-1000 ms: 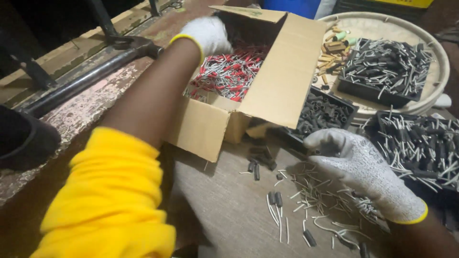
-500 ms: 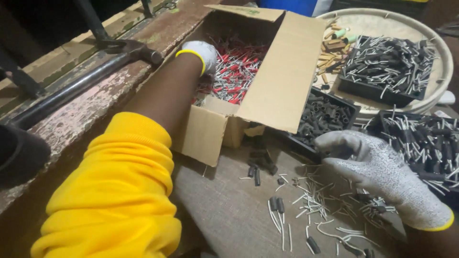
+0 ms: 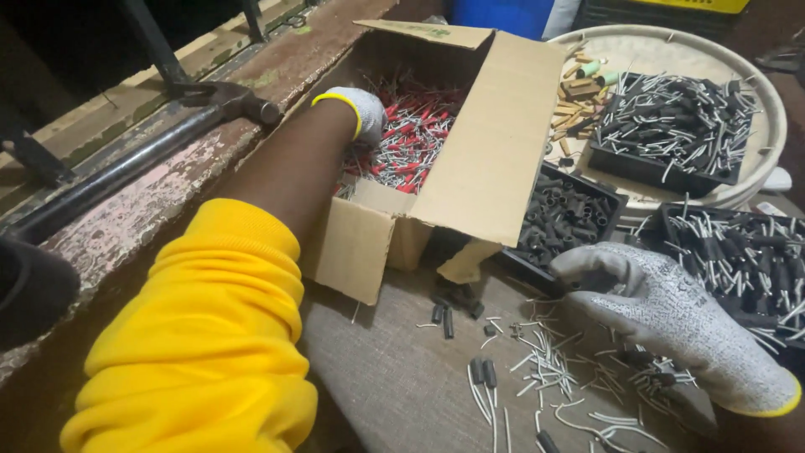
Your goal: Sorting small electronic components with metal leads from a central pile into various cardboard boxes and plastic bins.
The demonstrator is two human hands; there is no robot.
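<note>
Two knit-gloved hands, left hand [image 3: 359,113] in cardboard box [image 3: 495,143], red-sleeved pins [image 3: 411,143]

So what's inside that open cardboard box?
The cardboard box holds a heap of small red-sleeved parts with silvery wire legs. The gloved left hand rests on the heap. The box's near wall and that forearm hide the pile's near part; its depth cannot be seen.
</note>
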